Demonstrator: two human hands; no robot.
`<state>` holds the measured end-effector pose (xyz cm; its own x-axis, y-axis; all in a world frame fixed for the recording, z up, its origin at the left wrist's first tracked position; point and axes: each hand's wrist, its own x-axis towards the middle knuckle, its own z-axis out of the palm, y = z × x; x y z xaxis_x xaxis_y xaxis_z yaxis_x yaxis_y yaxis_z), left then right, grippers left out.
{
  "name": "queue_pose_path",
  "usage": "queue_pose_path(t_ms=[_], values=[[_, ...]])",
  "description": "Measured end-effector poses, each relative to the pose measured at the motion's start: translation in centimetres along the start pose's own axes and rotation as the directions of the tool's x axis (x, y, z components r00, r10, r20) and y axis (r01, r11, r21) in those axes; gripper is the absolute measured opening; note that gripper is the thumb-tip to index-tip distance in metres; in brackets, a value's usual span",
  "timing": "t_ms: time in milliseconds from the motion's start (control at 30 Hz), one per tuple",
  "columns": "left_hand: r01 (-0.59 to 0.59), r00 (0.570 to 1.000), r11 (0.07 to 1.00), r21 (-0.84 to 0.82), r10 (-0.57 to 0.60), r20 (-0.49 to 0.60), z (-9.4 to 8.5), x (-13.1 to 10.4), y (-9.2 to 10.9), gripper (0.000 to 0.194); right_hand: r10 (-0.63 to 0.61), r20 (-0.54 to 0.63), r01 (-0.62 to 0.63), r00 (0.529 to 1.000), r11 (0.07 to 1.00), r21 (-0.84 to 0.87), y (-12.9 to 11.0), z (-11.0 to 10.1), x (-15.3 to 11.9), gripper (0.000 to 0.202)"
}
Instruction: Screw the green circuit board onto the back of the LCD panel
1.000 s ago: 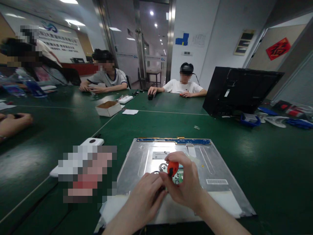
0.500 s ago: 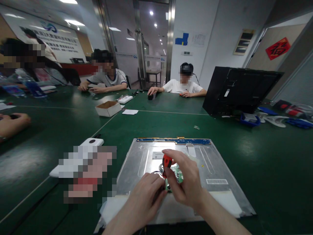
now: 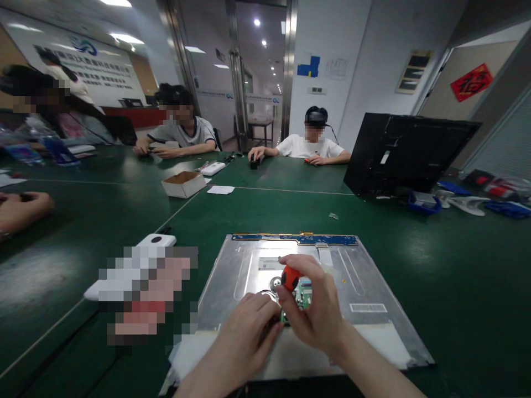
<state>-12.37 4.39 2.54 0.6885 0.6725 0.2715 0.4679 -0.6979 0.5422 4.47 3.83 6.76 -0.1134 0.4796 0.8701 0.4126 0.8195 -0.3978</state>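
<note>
A metal-backed display panel (image 3: pixel 298 354) lies on the green table, with a blue circuit strip (image 3: pixel 269 238) along its far edge. My right hand (image 3: pixel 317 307) grips a red and black screwdriver (image 3: pixel 290 277) over a green circuit board (image 3: pixel 306 293) near the panel's middle. Beside it, my left hand (image 3: pixel 251 329) is closed at the board's near left edge. Its fingertips are pressed together there, and whatever they hold is hidden. The screwdriver's tip is hard to make out between the hands.
On the left lie a white device (image 3: pixel 155 243) and a pixelated pink item (image 3: pixel 170 282). Farther off stand an open box (image 3: pixel 183 184) and a black monitor (image 3: pixel 410 155). Several people sit around the table; one person's hand (image 3: pixel 29 210) rests at the left edge.
The screwdriver's handle has shifted slightly right and tilted, its round end now facing me more. My right fingers have moved a little with it; my left hand looks unmoved.
</note>
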Motion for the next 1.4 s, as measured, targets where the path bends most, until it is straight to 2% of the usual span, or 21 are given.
queue_pose_path(t_ms=[200, 433, 567, 800, 867, 967, 1033, 1200, 1400], values=[[0.013, 1.0, 1.0, 0.002, -0.013, -0.005, -0.2, 0.2, 0.2, 0.013, 0.037, 0.073, -0.035, 0.997, 0.999, -0.035, 0.0, -0.3, 0.1, 0.049], [0.043, 0.999, 0.999, -0.027, -0.044, -0.02, -0.8, 0.2, 0.9, 0.016, 0.017, -0.039, -0.018, 0.999, 1.0, -0.02, 0.2, 0.2, 0.0, 0.046], [0.04, 0.998, 0.999, -0.034, -0.042, -0.04, -0.9, 0.3, 1.0, 0.014, 0.039, -0.038, -0.041, 0.999, 0.997, -0.058, 0.1, 0.2, 0.0, 0.043], [0.052, 0.998, 0.998, -0.043, -0.054, -0.045, -0.6, 0.2, 0.7, 0.012, -0.02, 0.016, 0.02, 1.0, 0.999, -0.037, -0.3, -0.4, 0.3, 0.054], [0.046, 0.997, 0.998, -0.033, -0.047, -0.054, -0.5, 0.2, 0.6, 0.012, -0.032, -0.014, 0.031, 0.999, 0.999, -0.037, -0.2, -0.3, 0.2, 0.05], [0.034, 0.998, 0.999, -0.023, -0.035, -0.058, -0.4, 0.2, 0.4, 0.012, 0.008, -0.102, -0.016, 0.995, 0.997, -0.077, 0.0, 0.1, -0.3, 0.048], [0.029, 0.998, 0.999, -0.02, -0.03, -0.054, -0.3, 0.2, 0.4, 0.012, 0.03, -0.12, -0.041, 0.992, 0.995, -0.095, 0.1, 0.3, -0.5, 0.049], [0.019, 0.999, 1.0, -0.014, -0.019, -0.04, -0.2, 0.0, 0.2, 0.014, -0.012, -0.028, 0.011, 1.0, 0.998, -0.055, 0.0, 0.0, -0.1, 0.046], [0.012, 0.999, 1.0, -0.009, -0.013, -0.036, 0.0, 0.0, -0.2, 0.011, 0.003, 0.037, -0.001, 0.999, 0.999, -0.047, -0.3, -0.4, 0.4, 0.047]])
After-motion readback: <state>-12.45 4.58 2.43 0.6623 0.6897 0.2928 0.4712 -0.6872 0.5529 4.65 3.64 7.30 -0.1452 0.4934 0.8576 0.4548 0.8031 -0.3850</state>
